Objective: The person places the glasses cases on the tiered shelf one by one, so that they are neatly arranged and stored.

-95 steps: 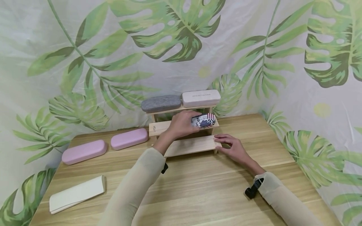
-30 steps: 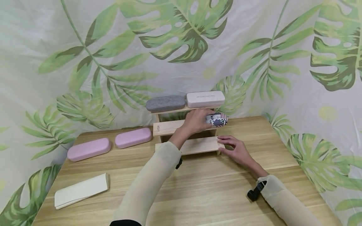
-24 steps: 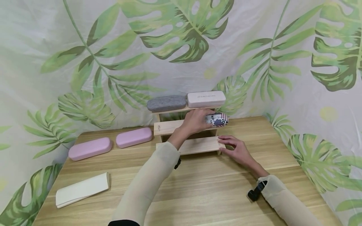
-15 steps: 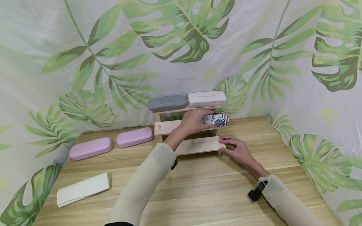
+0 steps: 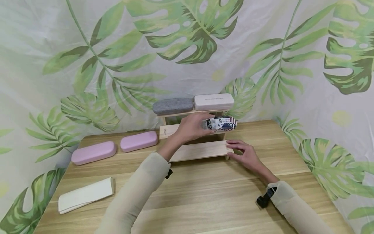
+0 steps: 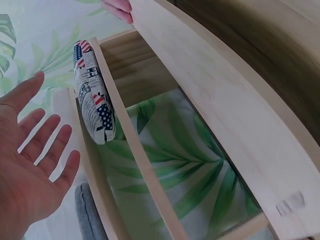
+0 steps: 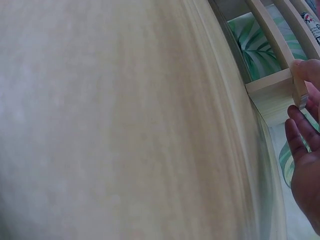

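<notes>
Three slim boards of pale, finely grained wood make up one stepped stand (image 5: pixel 201 150), set on a table (image 5: pixel 204 198) with a streaky wood-grain top. One printed case (image 5: pixel 222 124), a smooth oblong with rounded ends, lies on the right part of the middle board; dark lettering and flag patches of stars and stripes cover it. Its long axis runs left to right along the board, the striped end pointing to the stand's right side and the other end towards the left hand (image 5: pixel 193 126). That hand's fingers are spread apart and loosely extended, and in the left wrist view a gap separates them from the case. The right hand (image 5: pixel 244 155) pinches the right end of the bottom board between thumb and fingers. Two cases share the top board, end to end: one of grey, felt-like cloth (image 5: pixel 173 106), rounded at both ends, and one smooth white box (image 5: pixel 214 101) with softened corners and a line of small print. On the table's left side are two glossy pink cases (image 5: pixel 139 141), both long and round-ended, and, nearer the person, one flat cream piece (image 5: pixel 86 195) folded over on itself. One creased cloth (image 5: pixel 122 39) printed with green leaves hangs behind.
</notes>
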Available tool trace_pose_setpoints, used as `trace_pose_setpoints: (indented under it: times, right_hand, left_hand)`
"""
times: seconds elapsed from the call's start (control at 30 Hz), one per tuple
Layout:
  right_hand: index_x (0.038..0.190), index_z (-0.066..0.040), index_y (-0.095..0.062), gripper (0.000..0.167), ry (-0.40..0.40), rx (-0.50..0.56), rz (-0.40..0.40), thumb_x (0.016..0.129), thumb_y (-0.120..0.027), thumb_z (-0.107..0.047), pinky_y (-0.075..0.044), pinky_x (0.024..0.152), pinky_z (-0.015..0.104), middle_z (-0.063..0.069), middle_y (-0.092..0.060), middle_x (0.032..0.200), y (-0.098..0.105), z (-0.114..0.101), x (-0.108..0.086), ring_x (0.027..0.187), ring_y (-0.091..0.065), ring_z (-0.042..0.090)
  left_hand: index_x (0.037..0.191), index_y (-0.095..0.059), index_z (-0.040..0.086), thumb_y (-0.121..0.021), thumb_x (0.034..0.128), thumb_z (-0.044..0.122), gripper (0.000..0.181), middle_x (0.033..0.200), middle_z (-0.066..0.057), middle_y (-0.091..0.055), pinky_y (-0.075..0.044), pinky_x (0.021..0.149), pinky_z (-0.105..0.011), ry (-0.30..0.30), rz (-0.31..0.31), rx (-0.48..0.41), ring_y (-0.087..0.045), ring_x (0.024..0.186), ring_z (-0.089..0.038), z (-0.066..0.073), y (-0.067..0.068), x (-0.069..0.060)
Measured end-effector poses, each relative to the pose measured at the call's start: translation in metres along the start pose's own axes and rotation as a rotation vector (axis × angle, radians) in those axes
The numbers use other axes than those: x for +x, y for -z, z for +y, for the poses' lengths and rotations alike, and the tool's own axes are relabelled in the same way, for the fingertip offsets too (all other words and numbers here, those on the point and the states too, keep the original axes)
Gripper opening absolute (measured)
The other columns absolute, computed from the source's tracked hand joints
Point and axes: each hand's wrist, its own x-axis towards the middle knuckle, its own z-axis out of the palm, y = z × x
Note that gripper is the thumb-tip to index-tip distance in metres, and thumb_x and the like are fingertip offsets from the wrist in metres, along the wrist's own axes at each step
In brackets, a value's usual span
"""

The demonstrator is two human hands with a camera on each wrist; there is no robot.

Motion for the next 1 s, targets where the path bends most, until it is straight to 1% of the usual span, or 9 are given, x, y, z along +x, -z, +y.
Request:
trace_pose_setpoints:
  times: [0.1,0.17,0.27,0.4,0.47,0.53,0.63,0.77,1.0]
  right_hand:
    - [0.122,0.005,-0.075,0.035,0.004,0.003,0.006,0.088,-0.082,0.007,-0.048,0.105,0.017,0.024,-0.065,0.140,0.000,0.001,0.000,0.132,-0.058,0.045]
    - [0.122,0.004,-0.076,0.035,-0.001,0.002,0.007,0.088,-0.082,0.005,-0.048,0.105,0.017,0.022,-0.065,0.140,0.000,0.001,0.000,0.133,-0.058,0.043]
    - [0.123,-0.001,-0.077,0.034,-0.010,-0.001,0.005,0.089,-0.083,0.002,-0.048,0.106,0.018,0.017,-0.066,0.140,0.001,0.001,0.000,0.134,-0.059,0.038]
    - [0.123,-0.004,-0.078,0.033,-0.008,-0.004,-0.003,0.090,-0.083,-0.002,-0.048,0.105,0.019,0.014,-0.067,0.140,0.001,0.002,-0.001,0.133,-0.060,0.036]
    - [0.124,-0.004,-0.078,0.034,-0.006,-0.003,-0.007,0.090,-0.083,-0.001,-0.049,0.105,0.019,0.015,-0.067,0.140,0.001,0.003,-0.001,0.133,-0.060,0.038]
    - [0.124,-0.003,-0.077,0.034,-0.009,0.005,-0.007,0.090,-0.083,0.000,-0.048,0.105,0.018,0.016,-0.066,0.141,0.001,0.002,-0.001,0.133,-0.059,0.038]
    - [0.124,-0.003,-0.077,0.034,-0.011,0.004,-0.006,0.090,-0.083,-0.001,-0.048,0.106,0.019,0.015,-0.066,0.141,0.001,0.002,-0.001,0.134,-0.059,0.038]
    - [0.124,-0.004,-0.078,0.034,-0.014,-0.002,-0.009,0.090,-0.084,-0.003,-0.048,0.107,0.021,0.014,-0.067,0.141,0.002,0.002,-0.001,0.134,-0.059,0.036]
    - [0.122,0.004,-0.075,0.036,-0.015,0.009,0.003,0.087,-0.082,0.007,-0.048,0.106,0.020,0.022,-0.065,0.141,0.000,0.002,-0.001,0.133,-0.058,0.043]
  left_hand:
    - [0.146,-0.066,0.024,-0.086,0.0893,0.041,0.062,0.145,0.001,-0.067,-0.059,0.076,-0.041,-0.016,0.010,-0.007,-0.071,0.115,-0.022,-0.001,0.006,-0.008]
    - [0.146,-0.066,0.024,-0.086,0.0894,0.040,0.062,0.146,0.000,-0.066,-0.058,0.072,-0.041,-0.028,0.014,-0.009,-0.073,0.107,-0.022,-0.002,0.010,-0.013]
    - [0.145,-0.067,0.022,-0.087,0.0890,0.041,0.062,0.146,0.000,-0.066,-0.059,0.072,-0.042,-0.038,0.024,-0.016,-0.073,0.109,-0.023,-0.003,0.016,-0.021]
    - [0.144,-0.068,0.021,-0.086,0.0890,0.041,0.061,0.145,-0.001,-0.067,-0.060,0.083,-0.046,-0.033,0.030,-0.038,-0.067,0.127,-0.026,-0.007,0.022,-0.032]
    - [0.144,-0.068,0.021,-0.086,0.0891,0.040,0.061,0.145,-0.002,-0.067,-0.060,0.084,-0.048,-0.025,0.030,-0.059,-0.065,0.130,-0.028,-0.008,0.025,-0.038]
    - [0.144,-0.068,0.021,-0.086,0.0891,0.038,0.060,0.145,-0.002,-0.067,-0.060,0.084,-0.048,-0.021,0.033,-0.079,-0.065,0.130,-0.029,-0.010,0.028,-0.044]
    - [0.142,-0.069,0.018,-0.088,0.0879,0.034,0.060,0.142,-0.004,-0.069,-0.060,0.087,-0.048,-0.051,0.062,-0.105,-0.066,0.128,-0.030,-0.014,0.032,-0.052]
    - [0.139,-0.071,0.012,-0.090,0.0858,0.030,0.059,0.137,-0.008,-0.072,-0.057,0.097,-0.048,-0.094,0.095,-0.128,-0.068,0.126,-0.030,-0.020,0.038,-0.064]
    - [0.140,-0.071,0.012,-0.092,0.0843,0.031,0.062,0.136,-0.009,-0.072,-0.055,0.101,-0.052,-0.049,0.088,-0.119,-0.068,0.125,-0.032,-0.033,0.049,-0.090]
